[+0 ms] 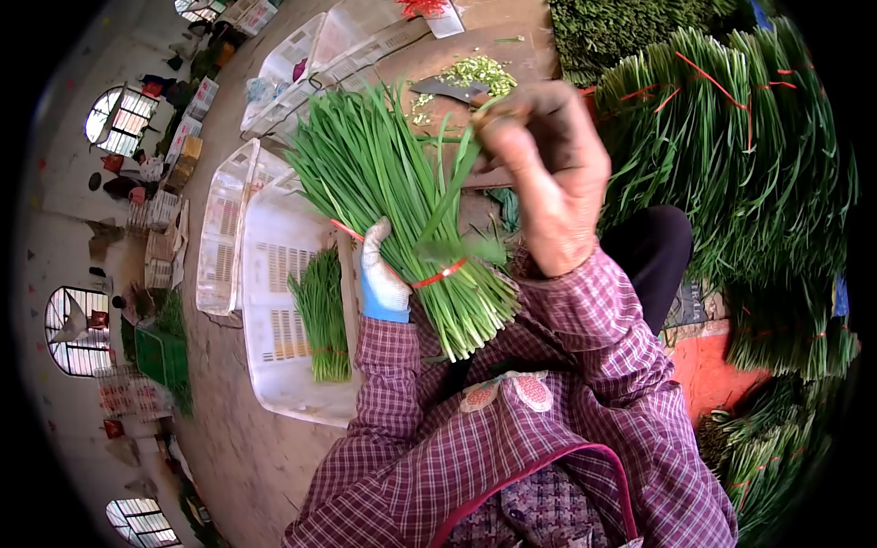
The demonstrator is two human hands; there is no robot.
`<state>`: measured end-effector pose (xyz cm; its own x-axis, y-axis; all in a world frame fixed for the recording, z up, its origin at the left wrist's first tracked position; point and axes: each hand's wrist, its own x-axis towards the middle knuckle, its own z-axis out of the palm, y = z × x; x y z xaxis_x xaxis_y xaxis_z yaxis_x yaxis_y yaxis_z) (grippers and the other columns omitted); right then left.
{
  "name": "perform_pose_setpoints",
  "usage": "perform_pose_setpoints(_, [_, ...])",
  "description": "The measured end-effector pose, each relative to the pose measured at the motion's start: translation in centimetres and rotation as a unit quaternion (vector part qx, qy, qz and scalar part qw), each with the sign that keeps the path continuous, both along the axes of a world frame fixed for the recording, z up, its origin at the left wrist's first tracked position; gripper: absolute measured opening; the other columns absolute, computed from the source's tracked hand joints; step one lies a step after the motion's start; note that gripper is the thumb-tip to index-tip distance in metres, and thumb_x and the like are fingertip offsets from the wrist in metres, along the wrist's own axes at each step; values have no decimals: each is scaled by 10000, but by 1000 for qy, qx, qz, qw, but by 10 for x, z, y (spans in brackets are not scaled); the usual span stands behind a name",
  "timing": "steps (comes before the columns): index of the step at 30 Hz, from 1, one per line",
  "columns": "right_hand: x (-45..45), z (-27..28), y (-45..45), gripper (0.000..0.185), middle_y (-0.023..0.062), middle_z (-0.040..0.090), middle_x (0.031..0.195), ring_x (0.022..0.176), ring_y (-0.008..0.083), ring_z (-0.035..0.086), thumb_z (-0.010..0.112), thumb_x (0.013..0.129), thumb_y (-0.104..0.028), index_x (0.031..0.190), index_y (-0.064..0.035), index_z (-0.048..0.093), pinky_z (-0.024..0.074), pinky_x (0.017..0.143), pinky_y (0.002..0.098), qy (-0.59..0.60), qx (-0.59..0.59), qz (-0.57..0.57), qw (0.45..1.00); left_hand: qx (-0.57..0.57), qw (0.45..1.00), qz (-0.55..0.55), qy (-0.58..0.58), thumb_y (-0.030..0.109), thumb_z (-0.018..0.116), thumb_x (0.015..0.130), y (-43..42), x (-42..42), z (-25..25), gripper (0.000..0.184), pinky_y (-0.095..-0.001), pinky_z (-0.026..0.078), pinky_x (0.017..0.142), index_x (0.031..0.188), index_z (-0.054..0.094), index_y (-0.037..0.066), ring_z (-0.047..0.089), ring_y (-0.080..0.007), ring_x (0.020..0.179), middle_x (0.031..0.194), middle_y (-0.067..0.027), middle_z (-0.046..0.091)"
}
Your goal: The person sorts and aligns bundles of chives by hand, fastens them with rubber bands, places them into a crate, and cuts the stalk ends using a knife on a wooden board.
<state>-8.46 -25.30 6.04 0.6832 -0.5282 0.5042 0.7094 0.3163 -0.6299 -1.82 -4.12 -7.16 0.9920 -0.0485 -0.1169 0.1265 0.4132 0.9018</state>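
Chives (365,164) in a thick bunch, bound by a red band (439,273), slant above the person's lap, pale ends toward the body. The gloved left hand (382,274) grasps the bunch near the band. The bare right hand (546,173) pinches a leaf (464,151) beside it. Another bunch (322,315) lies in a white crate (279,388); a knife (443,89) lies by chopped bits (480,73).

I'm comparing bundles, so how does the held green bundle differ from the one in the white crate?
The held bundle is gripped in the left hand; the crate bundle rests in the white crate. The held bundle looks larger, perhaps partly from nearness; the crate bundle looks slimmer. Both are long, green and leafy.
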Motion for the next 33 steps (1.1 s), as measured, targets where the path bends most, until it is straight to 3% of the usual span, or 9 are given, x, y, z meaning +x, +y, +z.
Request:
perform_pose_setpoints(3, [-13, 22, -34, 117, 63, 654, 876, 681, 92, 617, 634, 911, -80, 966, 1, 571, 521, 610, 215, -29, 5, -73, 997, -36, 999, -7, 32, 282, 498, 935, -1, -3, 8, 368, -432, 529, 943, 1215, 546, 46, 606, -228, 1077, 1175, -96, 599])
perform_pose_setpoints(6, [-11, -16, -81, 417, 99, 678, 949, 786, 136, 643, 590, 945, -342, 1152, 19, 589, 525, 683, 271, 163, -171, 45, 971, -81, 995, -37, 45, 236, 542, 916, 2, -5, 13, 370, -411, 542, 920, 1225, 540, 34, 615, -226, 1067, 1185, -99, 610])
perform_pose_setpoints(9, [5, -84, -80, 773, 212, 634, 1167, 1107, 302, 602, 604, 873, -554, 1355, 31, 455, 477, 943, 432, 378, -443, 35, 812, -76, 994, -73, -14, 233, 539, 922, 9, -3, 9, 370, -395, 521, 947, 1234, 535, 34, 605, -219, 1091, 1216, -99, 599])
perform_pose_setpoints(13, [23, -117, -16, 1175, 294, 378, 1429, 1361, 344, 362, 729, 757, -570, 1502, -6, 16, 299, 1129, 408, 288, -213, 280, 891, -27, 998, -61, -19, 224, 516, 952, -8, -18, 27, 401, -378, 497, 974, 1294, 494, 17, 584, -201, 1116, 1244, -87, 577])
perform_pose_setpoints(15, [46, -117, 5, 1187, 269, 410, 1415, 1326, 333, 411, 774, 748, -496, 1505, -19, -6, 334, 1108, 382, 219, -225, 166, 935, -30, 994, -100, -21, 191, 538, 945, -17, -27, 40, 426, -373, 483, 992, 1324, 473, 9, 573, -208, 1133, 1263, -95, 564])
perform_pose_setpoints(19, [49, -82, 27, 768, 129, 566, 1211, 1093, 198, 565, 730, 808, -107, 1425, -13, 283, 489, 931, 330, 190, 29, 129, 973, 37, 996, -68, -39, 184, 519, 950, -20, -29, 44, 432, -399, 446, 1039, 1336, 457, 0, 554, -238, 1181, 1291, -117, 559])
perform_pose_setpoints(25, [42, -100, 10, 423, 86, 612, 1022, 882, 170, 609, 695, 799, -32, 1175, -27, 503, 520, 784, 322, 249, 170, 146, 942, -154, 982, -113, 7, 241, 537, 953, 6, -4, 34, 453, -499, 444, 1021, 1334, 465, 6, 556, -304, 1185, 1323, -154, 545])
perform_pose_setpoints(29, [42, -99, 6, 514, 109, 613, 1082, 984, 197, 597, 720, 811, -100, 1247, -9, 463, 492, 880, 344, 241, 128, 169, 947, -146, 983, -113, 7, 251, 543, 953, 2, -8, 36, 457, -494, 431, 1033, 1339, 465, 17, 545, -300, 1200, 1332, -153, 541])
perform_pose_setpoints(33, [37, -93, -8, 1050, 223, 440, 1392, 1283, 277, 437, 751, 810, -395, 1484, 46, 77, 339, 1084, 392, 234, 37, 248, 939, -96, 991, -91, -18, 239, 539, 966, -12, -15, 56, 445, -427, 448, 1025, 1348, 461, 25, 539, -253, 1203, 1327, -132, 539])
